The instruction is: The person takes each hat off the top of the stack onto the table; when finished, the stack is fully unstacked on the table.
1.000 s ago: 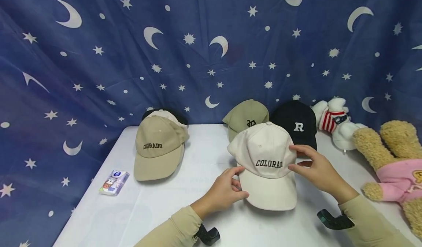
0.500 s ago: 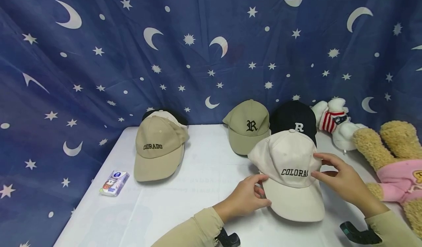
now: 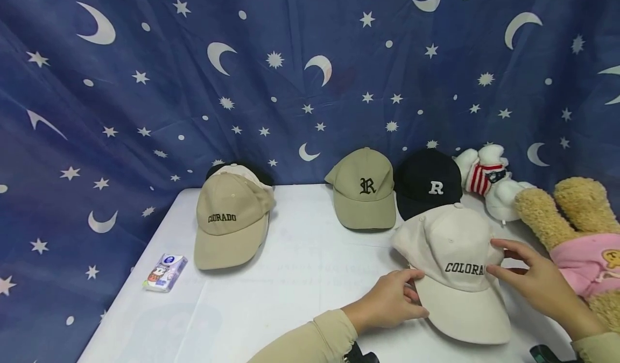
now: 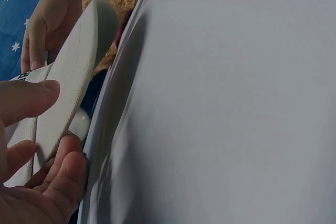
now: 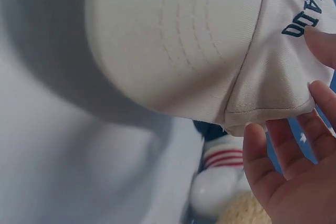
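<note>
A cream baseball cap (image 3: pixel 462 312) lettered COLORADO is held between both hands at the right front of the table, brim toward me. On its left side my left hand (image 3: pixel 391 301) pinches the edge where brim meets crown; in the left wrist view the thumb lies over the brim (image 4: pixel 73 72), fingers underneath. My right hand (image 3: pixel 540 285) grips the crown's right side, its thumb beside the lettering and covering the last letters in the head view. From the right wrist, the fingertips (image 5: pixel 255 135) show along the crown's lower edge. The brim casts a shadow on the tabletop.
Behind the cream cap sit an olive cap (image 3: pixel 364 191) and a black cap (image 3: pixel 428 183). A tan cap (image 3: pixel 230 218) covers white and black ones at left, near a tissue pack (image 3: pixel 165 272). Plush toys, one white (image 3: pixel 501 196) and one teddy bear (image 3: pixel 588 255), lie at right.
Both hands have carried the cream cap to the right and toward me. The olive cap, partly hidden behind it before, now shows fully, and more of the black cap is uncovered.
</note>
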`<state>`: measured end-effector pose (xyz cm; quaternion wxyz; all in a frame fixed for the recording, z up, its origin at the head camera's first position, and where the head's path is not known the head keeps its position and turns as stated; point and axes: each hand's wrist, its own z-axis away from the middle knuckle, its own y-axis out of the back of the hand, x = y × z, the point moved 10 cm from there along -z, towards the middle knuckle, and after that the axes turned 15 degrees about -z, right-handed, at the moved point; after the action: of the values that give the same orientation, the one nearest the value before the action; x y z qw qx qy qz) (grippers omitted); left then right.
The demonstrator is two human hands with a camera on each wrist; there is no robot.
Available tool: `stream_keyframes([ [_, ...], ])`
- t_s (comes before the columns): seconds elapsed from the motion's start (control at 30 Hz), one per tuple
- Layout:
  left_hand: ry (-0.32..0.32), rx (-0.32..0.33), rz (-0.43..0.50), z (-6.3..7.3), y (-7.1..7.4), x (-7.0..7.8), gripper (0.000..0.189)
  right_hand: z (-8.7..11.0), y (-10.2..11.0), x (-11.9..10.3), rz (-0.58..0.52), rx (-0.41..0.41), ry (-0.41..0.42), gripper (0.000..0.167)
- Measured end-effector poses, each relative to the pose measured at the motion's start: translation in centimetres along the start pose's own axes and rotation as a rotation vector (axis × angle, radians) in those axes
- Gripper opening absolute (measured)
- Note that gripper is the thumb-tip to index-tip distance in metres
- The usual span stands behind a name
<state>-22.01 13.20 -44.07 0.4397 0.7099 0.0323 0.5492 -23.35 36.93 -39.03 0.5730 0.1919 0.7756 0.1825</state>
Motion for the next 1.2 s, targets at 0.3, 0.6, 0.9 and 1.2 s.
stream_keyframes([
  [0.3,0.009,-0.058,-0.075,-1.6,-2.3,1.2,0.061,0.8,1.8,2.3,0.028,0.041,-0.052,0.054],
  [0.6,0.007,-0.077,-0.088,-2.2,-3.9,2.3,0.063,1.6,3.3,3.2,0.011,0.081,-0.087,0.052],
  [0.9,-0.019,-0.163,-0.066,-1.5,-5.7,4.5,0.065,3.0,5.3,2.3,-0.011,0.169,-0.022,0.043],
  [1.2,-0.057,-0.191,-0.142,-1.5,-7.2,5.7,0.063,4.6,6.9,2.8,-0.215,0.227,0.077,0.081],
])
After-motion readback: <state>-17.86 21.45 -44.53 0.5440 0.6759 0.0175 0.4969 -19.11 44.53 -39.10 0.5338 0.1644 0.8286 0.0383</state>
